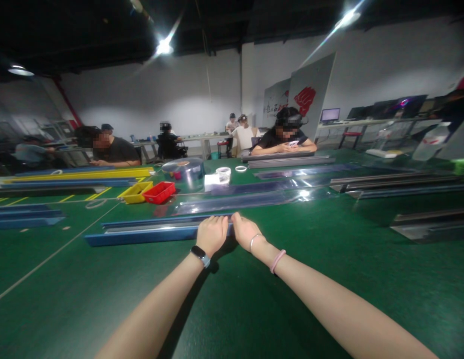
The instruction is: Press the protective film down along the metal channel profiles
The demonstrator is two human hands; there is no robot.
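Note:
A long blue U-shaped channel (142,237) lies across the green table, with a pale grey strip along its inside. My left hand (213,234), with a watch at its wrist, is closed over the channel near its right end. Beside it my right hand (245,232) has its fingers curled round that same end, the two hands almost touching. The fingertips of both hands are hidden behind the channel's walls. Just beyond lie strips of clear plastic film (232,201) that reflect the lamps.
A yellow bin (136,192) and a red bin (159,193) stand beyond the channel, near a roll of clear film (194,173). Blue channels (26,217) lie at left, dark ones (434,224) at right. Across the green table (292,289) sits a co-worker (282,134) holding a phone.

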